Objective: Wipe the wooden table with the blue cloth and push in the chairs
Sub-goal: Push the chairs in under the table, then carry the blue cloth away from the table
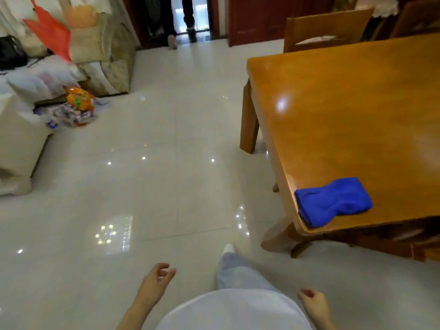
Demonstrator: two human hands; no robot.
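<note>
1. Two hands show at the bottom of my view, both short of the wooden table (345, 115) and touching nothing. The left hand (157, 279) hangs over the floor well off the table's near corner, with its fingers loosely curled and empty. The right hand (313, 303) is below that corner, relaxed and also empty.
2. The blue cloth (333, 201) lies bunched on the tabletop right at the near corner, with one end at the rounded edge. Neither hand is on it.
3. I judge the wiping not yet begun. The cloth sits in a heap rather than spread flat, and I see no damp streak on the glossy top, though glare could hide one.
4. One chair (326, 27) stands at the table's far end, its back close behind the edge. I cannot tell whether it is fully in.
5. A second chair (419, 17) shows past the far right side, mostly cut off.
6. Dark wood under the near edge may be another seat, but it is too blurred to say.
7. Left to do, as I read it: pick up the cloth, wipe the whole top, then check every chair.
</note>
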